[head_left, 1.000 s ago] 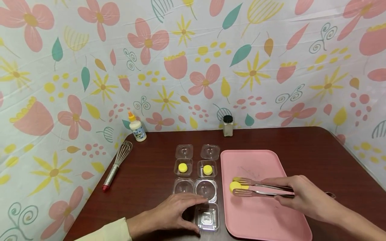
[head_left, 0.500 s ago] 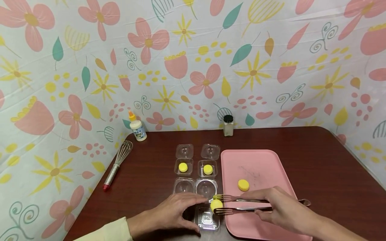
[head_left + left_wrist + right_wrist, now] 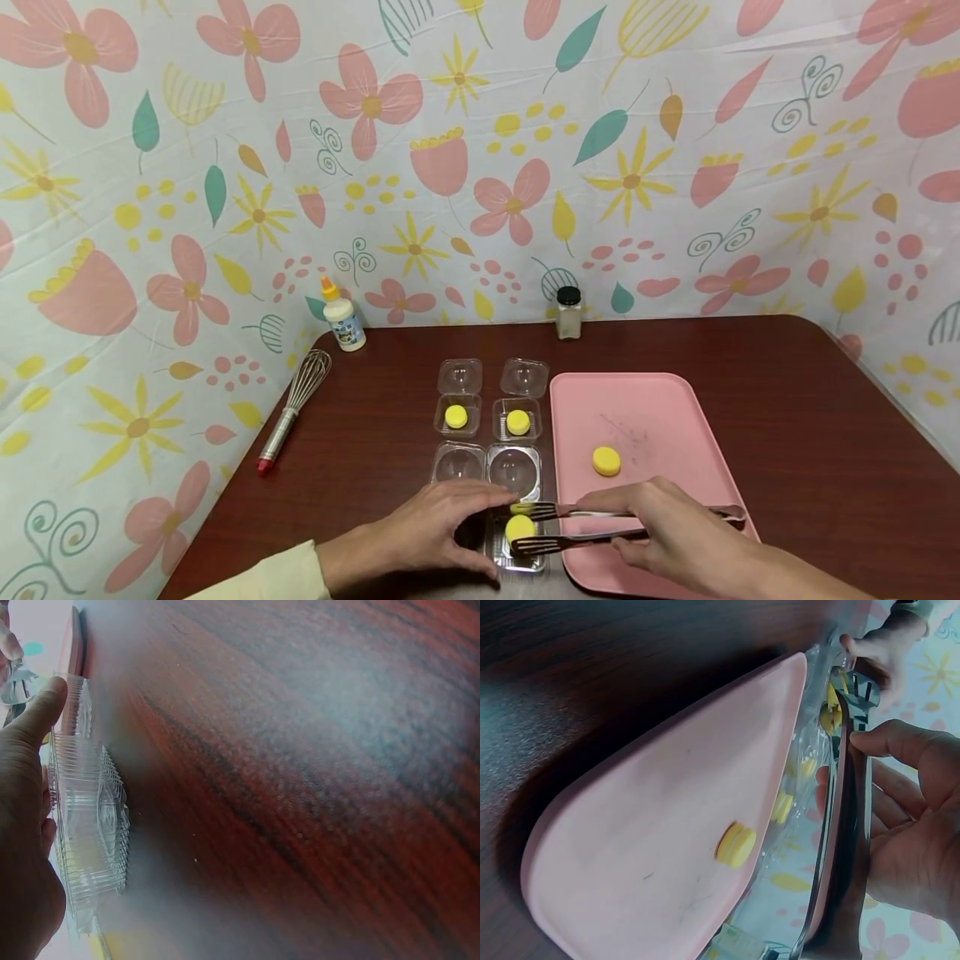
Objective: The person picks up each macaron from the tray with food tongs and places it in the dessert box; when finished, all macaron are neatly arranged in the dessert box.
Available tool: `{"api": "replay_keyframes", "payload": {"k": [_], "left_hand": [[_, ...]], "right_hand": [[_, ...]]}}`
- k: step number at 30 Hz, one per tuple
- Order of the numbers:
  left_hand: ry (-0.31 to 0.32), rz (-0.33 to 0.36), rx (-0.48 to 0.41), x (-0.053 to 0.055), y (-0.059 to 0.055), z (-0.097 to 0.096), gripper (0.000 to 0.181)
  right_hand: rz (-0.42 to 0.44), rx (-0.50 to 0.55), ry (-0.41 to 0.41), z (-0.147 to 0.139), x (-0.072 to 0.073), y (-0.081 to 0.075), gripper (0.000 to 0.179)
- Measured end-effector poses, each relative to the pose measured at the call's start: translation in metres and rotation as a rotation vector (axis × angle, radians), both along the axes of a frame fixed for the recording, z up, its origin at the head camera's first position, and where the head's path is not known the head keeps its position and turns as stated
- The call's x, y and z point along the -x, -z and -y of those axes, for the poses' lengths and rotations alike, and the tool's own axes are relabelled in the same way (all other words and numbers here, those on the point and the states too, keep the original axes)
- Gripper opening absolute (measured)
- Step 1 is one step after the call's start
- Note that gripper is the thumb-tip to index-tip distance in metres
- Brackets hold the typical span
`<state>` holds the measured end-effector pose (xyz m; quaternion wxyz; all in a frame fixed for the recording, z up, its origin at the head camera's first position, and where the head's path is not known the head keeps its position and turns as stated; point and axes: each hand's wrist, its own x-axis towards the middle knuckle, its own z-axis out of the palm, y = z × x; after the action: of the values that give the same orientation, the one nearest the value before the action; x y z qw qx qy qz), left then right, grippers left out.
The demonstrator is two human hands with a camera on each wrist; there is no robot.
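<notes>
- Tongs point(image 3: 570, 540) have moved left: half a second ago I had them at the edge of the tray point(image 3: 660, 417), and now they reach over the near box point(image 3: 530, 563).
- The macaron point(image 3: 520, 529) sits between their tips, within the box's outline; I can't tell whether it touches the bottom.
- A second ago two macarons were together on the tray; now the tray macaron point(image 3: 606, 461) lies there alone.
- On my right hand point(image 3: 667, 533), the fingers pinch the tongs.
- My left hand point(image 3: 442, 525) hasn't shifted: thumb and fingers spread apart at the near box's left side.
- Two far macarons point(image 3: 456, 417) rest as before, one in each far box point(image 3: 472, 429).
- The bottle point(image 3: 345, 325) at the back left wears a blue printed label, too small for me to read.
- Only the left wrist view gives me a ribbed wall point(image 3: 94, 825) of clear plastic beside the thumb.
- The right wrist view shows me the tray macaron side-on, two shells stacked.
</notes>
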<state>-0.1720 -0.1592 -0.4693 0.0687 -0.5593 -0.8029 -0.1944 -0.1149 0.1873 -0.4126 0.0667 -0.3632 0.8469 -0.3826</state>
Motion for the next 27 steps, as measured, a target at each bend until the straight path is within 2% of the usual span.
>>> {"api": "replay_keyframes", "payload": {"k": [7, 14, 22, 27], "left_hand": [[0.001, 0.012, -0.005, -0.0005, -0.0001, 0.0000, 0.088], [0.003, 0.008, -0.010, -0.0001, -0.0005, 0.0001, 0.089], [0.004, 0.010, -0.010, -0.0002, 0.0000, 0.0000, 0.089], [0.001, 0.011, -0.006, 0.0002, -0.0003, 0.0002, 0.089]], "right_hand": [[-0.111, -0.022, -0.011, 0.0061, 0.0002, -0.0005, 0.075], [-0.106, -0.069, 0.001, 0.0100, 0.0007, -0.0051, 0.074], [-0.222, -0.082, 0.006, 0.0097, -0.0011, -0.0014, 0.070], [-0.206, -0.073, -0.001, 0.0098, -0.0013, -0.0023, 0.072]]}}
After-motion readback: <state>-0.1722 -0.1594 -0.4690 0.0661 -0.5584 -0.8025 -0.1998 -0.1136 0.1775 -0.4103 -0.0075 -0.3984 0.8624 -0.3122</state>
